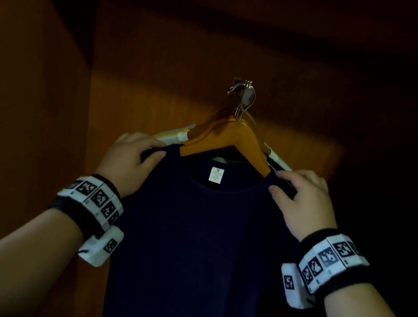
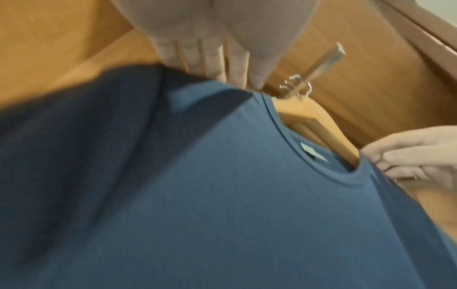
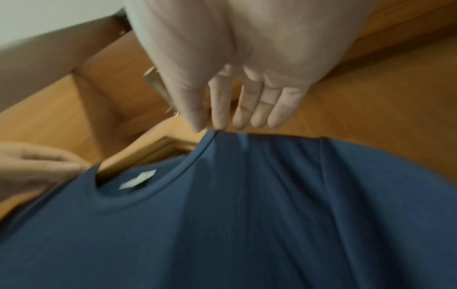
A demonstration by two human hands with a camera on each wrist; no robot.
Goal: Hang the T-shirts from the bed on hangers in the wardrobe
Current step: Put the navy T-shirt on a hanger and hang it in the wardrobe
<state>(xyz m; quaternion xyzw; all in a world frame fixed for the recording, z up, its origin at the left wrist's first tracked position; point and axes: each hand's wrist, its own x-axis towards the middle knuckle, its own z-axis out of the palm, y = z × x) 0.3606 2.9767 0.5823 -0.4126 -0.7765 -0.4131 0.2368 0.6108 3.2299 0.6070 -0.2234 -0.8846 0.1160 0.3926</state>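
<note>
Deep in the dim wardrobe, hem cut off below, the navy cotton T-shirt (image 1: 196, 240) hangs on a wooden hanger (image 1: 229, 141), left hand (image 1: 128, 163) and right hand (image 1: 303, 200) each pinching a shoulder.

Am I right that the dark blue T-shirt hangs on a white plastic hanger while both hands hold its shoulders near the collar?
Not quite. The hanger is wooden, not white plastic; the head view shows its tan wood above the collar. The rest stands: the dark blue T-shirt hangs on it, and the left hand and the right hand each hold a shoulder near the collar.
</note>
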